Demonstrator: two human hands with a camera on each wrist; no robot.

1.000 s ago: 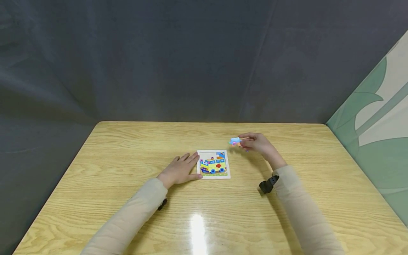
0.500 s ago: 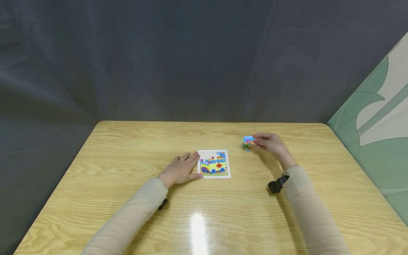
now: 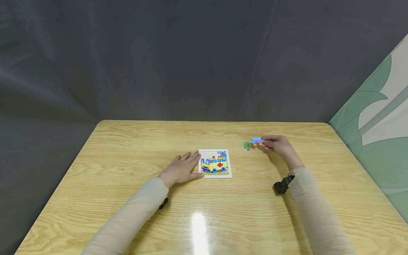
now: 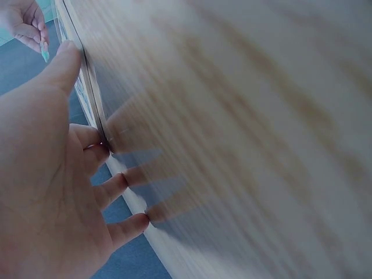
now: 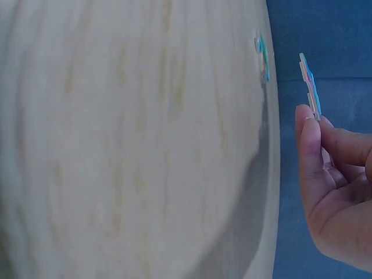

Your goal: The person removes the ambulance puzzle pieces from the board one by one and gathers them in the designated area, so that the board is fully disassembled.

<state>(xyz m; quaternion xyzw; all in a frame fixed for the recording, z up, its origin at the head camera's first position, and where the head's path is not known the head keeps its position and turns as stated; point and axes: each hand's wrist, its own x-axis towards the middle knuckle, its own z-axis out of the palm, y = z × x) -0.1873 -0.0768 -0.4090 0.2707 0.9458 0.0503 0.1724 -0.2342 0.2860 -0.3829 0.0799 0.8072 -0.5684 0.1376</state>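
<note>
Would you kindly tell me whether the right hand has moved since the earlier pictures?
Yes; in the head view, the right hand has moved rightward over the table, farther from the picture puzzle.

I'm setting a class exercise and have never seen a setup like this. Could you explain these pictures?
There is no machine: a person works with a bare left hand and right hand. The wide picture is taken from the head, the closer two from each wrist. On the wooden table lies a white-framed puzzle showing a yellow vehicle, bare at upper left. The left hand rests at its left edge. The right hand's fingers pinch a partly blue piece, raised above the table near small loose pieces.
</note>
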